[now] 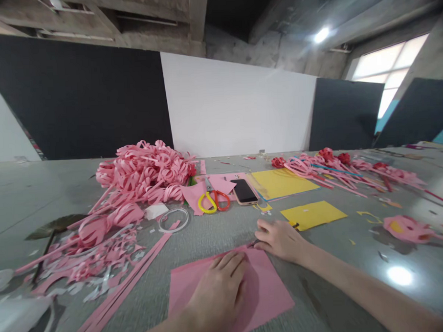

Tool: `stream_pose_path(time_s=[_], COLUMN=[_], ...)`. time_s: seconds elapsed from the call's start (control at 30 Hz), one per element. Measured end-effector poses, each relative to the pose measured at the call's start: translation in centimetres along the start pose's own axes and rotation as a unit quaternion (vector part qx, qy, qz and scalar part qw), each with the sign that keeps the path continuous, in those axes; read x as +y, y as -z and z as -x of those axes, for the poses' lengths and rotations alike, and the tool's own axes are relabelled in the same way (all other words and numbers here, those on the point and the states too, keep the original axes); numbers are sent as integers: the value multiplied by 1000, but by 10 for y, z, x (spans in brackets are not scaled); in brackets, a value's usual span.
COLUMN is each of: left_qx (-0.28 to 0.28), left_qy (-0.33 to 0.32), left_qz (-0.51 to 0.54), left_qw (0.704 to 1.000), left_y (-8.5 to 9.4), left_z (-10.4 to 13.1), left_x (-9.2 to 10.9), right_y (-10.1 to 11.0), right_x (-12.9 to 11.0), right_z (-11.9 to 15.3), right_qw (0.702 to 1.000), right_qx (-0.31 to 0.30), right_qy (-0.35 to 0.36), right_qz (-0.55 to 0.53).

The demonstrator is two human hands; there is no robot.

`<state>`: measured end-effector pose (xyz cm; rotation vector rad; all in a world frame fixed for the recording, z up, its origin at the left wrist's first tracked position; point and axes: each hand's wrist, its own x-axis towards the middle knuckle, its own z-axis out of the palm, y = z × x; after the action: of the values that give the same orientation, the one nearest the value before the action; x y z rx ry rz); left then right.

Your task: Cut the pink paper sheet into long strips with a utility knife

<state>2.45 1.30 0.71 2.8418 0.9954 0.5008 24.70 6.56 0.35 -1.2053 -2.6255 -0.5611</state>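
Observation:
A sheet of pink paper [269, 286] lies on the grey tabletop in front of me, with a narrow strip along its far edge. My left hand [221, 286] rests palm down on the sheet, fingers stretched out. At the sheet's far right corner, my right hand [281, 239] is closed around what looks like a slim utility knife. Most of it is hidden by the fingers; a dark tip shows at the paper's edge, and a black and yellow end pokes out behind the hand. Just beyond lies a small yellow paper piece [315, 215].
Scissors [210, 200], a phone [245, 192] and yellow paper [284, 183] lie ahead. A heap of pink paper flowers [144, 169], a tape roll [173, 220], pink strips [127, 282] and scraps are at left. More paper flowers [317, 166] lie at right.

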Motion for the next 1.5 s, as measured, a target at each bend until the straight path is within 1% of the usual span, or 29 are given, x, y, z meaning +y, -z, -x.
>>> stream_pose_path(time_s=[0.17, 0.37, 0.73, 1.27, 1.5], left_qx=[-19, -13, -33, -10, 2], left_qy=[-3, -3, 0, -6, -6], left_qz=[-12, -9, -20, -11, -7], left_qw=[1000, 1000, 999, 1000, 1000], left_y=[1, 1, 2, 0, -2], left_z=[0, 2, 1, 2, 2], left_x=[-1, -1, 0, -2, -2], right_y=[0, -1, 2, 0, 5], right_x=[2, 3, 3, 8, 9], right_z=[0, 1, 2, 6, 5], right_qw=[1000, 1000, 1000, 1000, 999], right_qx=[-6, -9, -16, -10, -26], right_qy=[1, -2, -5, 6, 3], right_qz=[13, 5, 1, 12, 20])
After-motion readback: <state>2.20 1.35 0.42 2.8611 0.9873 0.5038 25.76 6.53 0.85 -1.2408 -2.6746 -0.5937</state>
